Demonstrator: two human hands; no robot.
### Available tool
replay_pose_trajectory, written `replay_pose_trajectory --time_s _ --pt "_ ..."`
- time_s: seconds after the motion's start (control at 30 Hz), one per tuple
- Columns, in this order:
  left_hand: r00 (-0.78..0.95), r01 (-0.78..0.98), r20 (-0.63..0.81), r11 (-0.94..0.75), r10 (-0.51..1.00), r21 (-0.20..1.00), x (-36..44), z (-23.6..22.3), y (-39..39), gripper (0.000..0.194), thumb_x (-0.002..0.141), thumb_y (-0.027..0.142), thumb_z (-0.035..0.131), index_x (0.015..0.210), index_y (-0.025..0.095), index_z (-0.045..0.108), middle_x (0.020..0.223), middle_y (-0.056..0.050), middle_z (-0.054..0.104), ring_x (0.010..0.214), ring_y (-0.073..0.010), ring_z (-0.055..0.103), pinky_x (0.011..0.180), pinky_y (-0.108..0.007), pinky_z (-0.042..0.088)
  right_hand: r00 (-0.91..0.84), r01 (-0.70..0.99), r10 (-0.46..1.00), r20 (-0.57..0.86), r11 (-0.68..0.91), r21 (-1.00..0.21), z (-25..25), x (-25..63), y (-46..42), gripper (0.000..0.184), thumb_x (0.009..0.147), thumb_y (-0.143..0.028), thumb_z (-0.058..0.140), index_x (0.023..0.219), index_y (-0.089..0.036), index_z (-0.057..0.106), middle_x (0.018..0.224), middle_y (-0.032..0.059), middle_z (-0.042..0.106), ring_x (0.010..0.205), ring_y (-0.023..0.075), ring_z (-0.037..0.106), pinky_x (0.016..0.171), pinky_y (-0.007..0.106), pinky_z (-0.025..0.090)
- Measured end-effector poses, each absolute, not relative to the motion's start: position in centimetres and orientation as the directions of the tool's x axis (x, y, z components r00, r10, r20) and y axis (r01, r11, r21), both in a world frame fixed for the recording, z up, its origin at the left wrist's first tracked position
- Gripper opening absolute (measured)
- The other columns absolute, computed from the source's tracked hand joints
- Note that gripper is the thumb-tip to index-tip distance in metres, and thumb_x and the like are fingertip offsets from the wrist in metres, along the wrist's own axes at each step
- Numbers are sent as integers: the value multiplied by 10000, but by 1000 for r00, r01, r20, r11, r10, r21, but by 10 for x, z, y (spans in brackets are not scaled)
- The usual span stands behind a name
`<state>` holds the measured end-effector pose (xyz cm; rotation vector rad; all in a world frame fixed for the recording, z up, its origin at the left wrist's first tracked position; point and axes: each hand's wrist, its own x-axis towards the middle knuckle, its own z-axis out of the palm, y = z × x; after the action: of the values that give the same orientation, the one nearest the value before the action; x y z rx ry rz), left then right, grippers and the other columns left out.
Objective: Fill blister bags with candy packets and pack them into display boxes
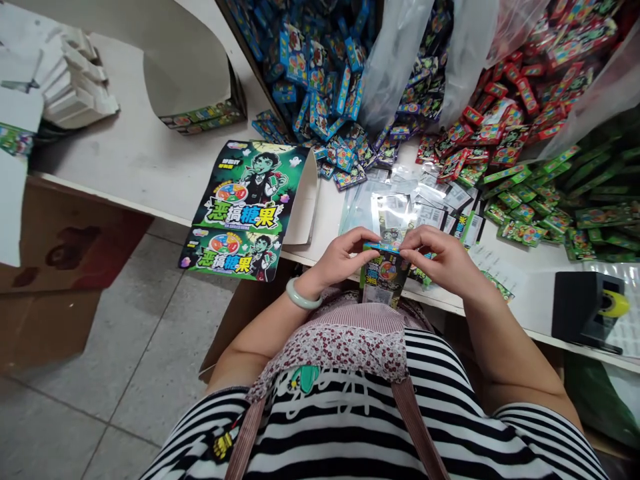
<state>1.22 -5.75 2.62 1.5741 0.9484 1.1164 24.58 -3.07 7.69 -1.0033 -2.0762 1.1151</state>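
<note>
Between my two hands is a dark printed packet (386, 272) with colourful lettering and a barcode label low on its face. It stands upright against the table's front edge. My left hand (353, 252), with a pale bangle on its wrist, pinches the packet's upper left corner. At the upper right corner, my right hand (434, 257) has thumb and fingers closed on the edge. A strip of blue shows along the packet's top, between the fingertips. Just beyond the hands, clear printed bags (431, 215) lie overlapping on the table.
Blue candy boxes (320, 110), red ones (505, 127) and green ones (530, 210) are heaped at the back and right. A green printed display carton (245, 200) overhangs the table edge at left. A black tape dispenser (575, 307) stands at right.
</note>
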Motion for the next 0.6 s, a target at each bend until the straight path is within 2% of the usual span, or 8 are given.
replay_pose_trajectory --time_s 0.13,0.27,0.43,0.53,0.6 --pt "274 59 232 -257 934 965 10 22 -59 189 916 283 668 1090 214 642 1013 -49 656 905 -129 636 775 -247 533 -627 320 756 186 468 -824 74 250 -32 37 920 -260 653 943 -241 674 1016 58 676 950 205 657 791 337 530" --pt "320 97 286 -331 903 939 11 17 -56 82 939 266 638 975 205 679 912 -41 657 867 -136 636 757 -270 521 -589 386 769 249 539 -749 61 248 -39 49 927 -197 612 906 -232 640 994 63 660 929 207 652 795 359 532" --pt "271 101 347 -385 898 917 15 15 -53 80 952 265 618 942 207 673 898 -37 655 878 -143 638 788 -296 521 -447 339 837 317 486 -806 39 246 -43 70 926 -228 628 993 -246 638 977 54 660 928 209 633 750 355 546" --pt "277 128 297 -342 914 931 14 16 -54 145 967 331 599 991 204 666 919 -40 650 884 -147 626 784 -296 520 -352 294 868 350 458 -839 29 239 -47 39 929 -249 620 954 -249 650 966 50 656 913 204 628 744 352 548" --pt "269 134 252 -295 930 946 14 15 -55 173 962 360 607 1028 210 662 947 -39 650 884 -142 616 767 -280 514 -323 303 891 319 417 -857 26 233 -50 65 938 -265 586 927 -245 647 978 53 650 912 197 629 752 348 548"
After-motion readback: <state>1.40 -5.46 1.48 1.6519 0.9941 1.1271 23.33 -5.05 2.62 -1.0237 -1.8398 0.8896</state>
